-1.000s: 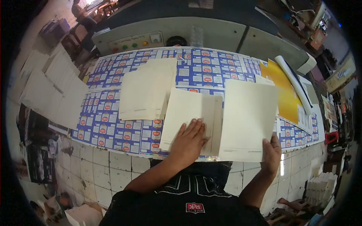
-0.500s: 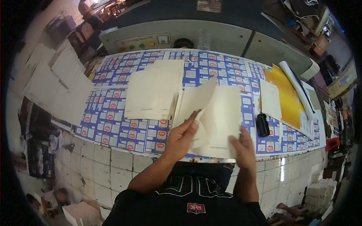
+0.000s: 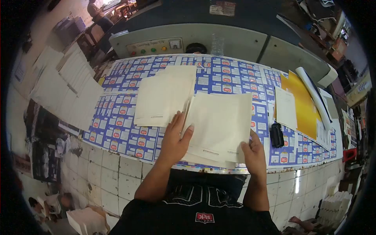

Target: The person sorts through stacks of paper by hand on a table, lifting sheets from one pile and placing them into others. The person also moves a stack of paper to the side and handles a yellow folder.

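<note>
A stack of cream paper sheets [image 3: 219, 121] lies in front of me near the table's front edge, small printed lines along its lower side. My left hand [image 3: 175, 137] rests against the stack's left edge, fingers stretched out and the thumb apart. At the lower right corner, my right hand [image 3: 254, 152] pinches the sheets, thumb on top and fingers partly hidden beneath. Just left of this stack sits a second pile of cream sheets [image 3: 162, 96], its upper layers unevenly fanned.
Blue printed sheets [image 3: 117, 113] cover the table. To the right are a black object [image 3: 277, 135], a smaller paper stack [image 3: 286, 107], a gold sheet [image 3: 299, 102] and a white roll [image 3: 313, 96]. A machine panel [image 3: 154, 47] stands behind; tall paper stacks [image 3: 58, 94] at left.
The sheet that my left hand held lifted and curled now lies flat on the stack. My left hand has opened and moved to the stack's left edge. My right hand stays at the right corner.
</note>
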`<state>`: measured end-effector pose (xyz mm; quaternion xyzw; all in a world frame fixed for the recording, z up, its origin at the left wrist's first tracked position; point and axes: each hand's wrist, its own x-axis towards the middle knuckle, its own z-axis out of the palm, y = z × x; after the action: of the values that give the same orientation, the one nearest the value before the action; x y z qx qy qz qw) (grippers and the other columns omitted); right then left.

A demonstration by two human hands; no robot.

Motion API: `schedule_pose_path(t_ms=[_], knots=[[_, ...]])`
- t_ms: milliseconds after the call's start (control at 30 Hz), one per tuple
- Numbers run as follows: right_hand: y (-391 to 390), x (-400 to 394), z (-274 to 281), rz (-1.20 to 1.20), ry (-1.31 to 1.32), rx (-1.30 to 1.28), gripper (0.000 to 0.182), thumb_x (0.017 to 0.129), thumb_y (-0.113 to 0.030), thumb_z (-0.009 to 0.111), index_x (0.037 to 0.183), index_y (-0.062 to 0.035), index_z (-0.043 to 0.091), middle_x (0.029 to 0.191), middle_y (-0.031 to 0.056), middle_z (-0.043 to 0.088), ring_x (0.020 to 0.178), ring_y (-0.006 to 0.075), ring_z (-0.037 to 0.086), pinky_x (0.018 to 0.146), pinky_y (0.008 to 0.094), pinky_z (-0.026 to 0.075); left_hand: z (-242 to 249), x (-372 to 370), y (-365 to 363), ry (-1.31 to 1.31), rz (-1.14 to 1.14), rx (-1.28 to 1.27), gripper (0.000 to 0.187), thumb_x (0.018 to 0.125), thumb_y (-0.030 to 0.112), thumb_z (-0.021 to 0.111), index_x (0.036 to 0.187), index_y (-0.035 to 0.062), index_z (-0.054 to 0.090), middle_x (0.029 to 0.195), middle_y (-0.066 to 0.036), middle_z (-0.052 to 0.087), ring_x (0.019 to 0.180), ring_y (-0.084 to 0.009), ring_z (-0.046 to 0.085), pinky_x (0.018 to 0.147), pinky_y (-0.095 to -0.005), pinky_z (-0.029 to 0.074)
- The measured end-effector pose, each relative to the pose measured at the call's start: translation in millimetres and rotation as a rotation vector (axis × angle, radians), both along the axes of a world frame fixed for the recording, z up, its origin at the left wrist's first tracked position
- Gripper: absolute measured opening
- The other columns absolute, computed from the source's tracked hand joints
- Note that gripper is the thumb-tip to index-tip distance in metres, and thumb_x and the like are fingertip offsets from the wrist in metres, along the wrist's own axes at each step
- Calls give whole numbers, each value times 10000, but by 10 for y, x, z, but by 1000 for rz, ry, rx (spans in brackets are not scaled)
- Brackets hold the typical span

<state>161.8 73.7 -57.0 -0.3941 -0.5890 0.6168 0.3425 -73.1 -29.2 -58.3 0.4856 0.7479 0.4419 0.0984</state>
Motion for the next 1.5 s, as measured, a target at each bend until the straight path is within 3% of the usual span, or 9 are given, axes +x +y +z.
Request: schedule_pose_path(t_ms=[267,433,667,967,1100,1167,1267,1400,1500], knots=[[-117,-368,319,99,-146,-310,473,978,-170,541,1360,83,420,1173,170,633,1081,206,600,936,319,453,-182,-3,-44,-254,-114,-54,586,949,291,596,1363,-93,439,1394,-301,461,1347,-378,419,1128,-383,300],[-10,-333,6,127,-105,94,444,936,-110,589,1324,65,461,1131,128,638,970,169,600,888,292,470,-16,78,-104,15,-164,-190,598,916,335,626,1333,-71,491,1445,-266,421,1408,-371,327,1150,-506,207],[419,916,-77,-455,156,38,455,907,-20,529,1353,40,462,1250,141,586,1072,186,579,943,315,458,58,512,-20,366,-362,-198,836,922,553,528,1456,-49,302,1563,-250,190,1464,-396,149,1161,-576,80],[314,2005,-2,-408,503,214,541,928,-40,499,1442,22,343,1319,162,550,1150,238,583,979,358,475,-214,775,15,489,-499,-397,615,1017,405,384,1468,-7,310,1562,-190,238,1471,-317,170,1183,-517,102],[247,1731,18,-439,337,132,573,889,-43,532,1433,30,368,1292,177,556,1119,229,578,976,336,458,-60,678,2,242,-478,-379,565,1029,363,371,1473,15,336,1568,-172,254,1463,-319,207,1178,-513,120],[192,1342,-47,-507,212,57,602,856,-2,554,1434,29,388,1278,179,563,1105,217,571,978,319,440,93,533,-71,-333,-468,-19,553,1042,351,357,1479,14,332,1576,-175,236,1476,-314,173,1183,-487,108],[3,536,66,-197,226,-45,438,870,45,574,1300,2,505,1197,108,601,1084,166,562,947,301,447,11,35,-86,-211,-601,182,541,1044,328,372,1478,8,333,1580,-175,230,1482,-322,144,1188,-447,96],[-104,-214,-55,38,158,-104,432,915,34,546,1330,2,429,1171,111,615,1080,155,573,930,290,449,-345,-348,-55,-126,-59,-172,529,1024,331,436,1439,5,403,1545,-208,292,1467,-352,173,1192,-413,108],[-162,-554,-8,164,146,-144,444,927,30,538,1348,3,400,1171,117,613,1084,155,575,934,284,448,-283,-411,-62,-230,-149,-226,460,1002,255,507,1381,-4,471,1403,-217,490,1380,-300,368,1146,-377,256]])
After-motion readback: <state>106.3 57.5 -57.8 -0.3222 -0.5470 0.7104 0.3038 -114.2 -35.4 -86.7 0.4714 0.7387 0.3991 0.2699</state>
